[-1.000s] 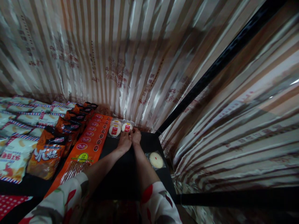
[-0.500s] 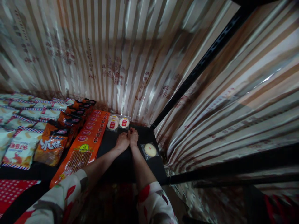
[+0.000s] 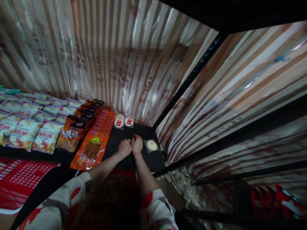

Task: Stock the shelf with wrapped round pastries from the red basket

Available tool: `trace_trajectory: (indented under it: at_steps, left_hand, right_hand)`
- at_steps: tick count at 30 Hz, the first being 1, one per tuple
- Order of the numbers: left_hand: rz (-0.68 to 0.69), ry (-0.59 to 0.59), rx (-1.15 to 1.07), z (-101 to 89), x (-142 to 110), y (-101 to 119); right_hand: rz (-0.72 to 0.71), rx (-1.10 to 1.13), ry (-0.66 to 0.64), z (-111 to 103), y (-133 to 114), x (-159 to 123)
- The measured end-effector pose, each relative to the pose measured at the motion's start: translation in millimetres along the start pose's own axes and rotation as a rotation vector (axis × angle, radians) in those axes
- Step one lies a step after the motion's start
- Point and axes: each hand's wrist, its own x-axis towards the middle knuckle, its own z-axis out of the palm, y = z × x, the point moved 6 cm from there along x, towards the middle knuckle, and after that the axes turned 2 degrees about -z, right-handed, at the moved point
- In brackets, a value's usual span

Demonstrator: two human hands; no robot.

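Wrapped round cake (image 3: pixel 152 145) lies on the black shelf (image 3: pixel 153 161), just right of the right hand (image 3: pixel 137 144).
It looks light and crumbly in slick film, probably best held by its rim; two labelled cakes (image 3: pixel 129 121) lie beyond the hands. The right hand and left hand (image 3: pixel 125 147) meet, fingers curled; whether either grips anything, I cannot tell.

"What does the front orange and black bag (image 3: pixel 70 134) say?"
"Two big white Chinese letters. The second looks like 烧."
"And the white bags (image 3: pixel 48 136)?"
"I think I see 上. The rest is blurry."
"The two round packets (image 3: pixel 129 117) at the back?"
"Red labels (image 3: pixel 129 122), writing too tiny to read."
"The long orange pack (image 3: pixel 103 127)?"
"Little words in ovals (image 3: pixel 94 132) and a yellow-green circle (image 3: pixel 95 140). Too small!"
"The striped sheet (image 3: pixel 96 48)?"
"Chinese letters, all fuzzy."
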Motion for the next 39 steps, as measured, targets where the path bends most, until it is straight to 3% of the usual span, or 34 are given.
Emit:
trace_trajectory:
  at_steps: [5, 11, 22, 31, 39]
  left_hand:
    - [0.03, -0.031, -0.035, 8.4, -13, 3]
    - [0.065, -0.047, -0.056, 13.1, -26, 14]
    - [0.122, -0.013, 0.043, 5.9, -54, 7]
    - [0.247, -0.163, 0.172, 17.5, -71, 0]
    - [0.276, -0.172, 0.219, 24.4, -84, 0]
  right_hand:
    - [0.064, -0.234, 0.169, -31, 18, -19]
    - [0.276, -0.32, 0.103, -46, 41, -35]
    - [0.028, -0.288, 0.104, -38, 5, -76]
    - [-0.066, -0.266, 0.02, -43, -10, -96]
    - [-0.07, 0.049, -0.094, -45, -2, -100]
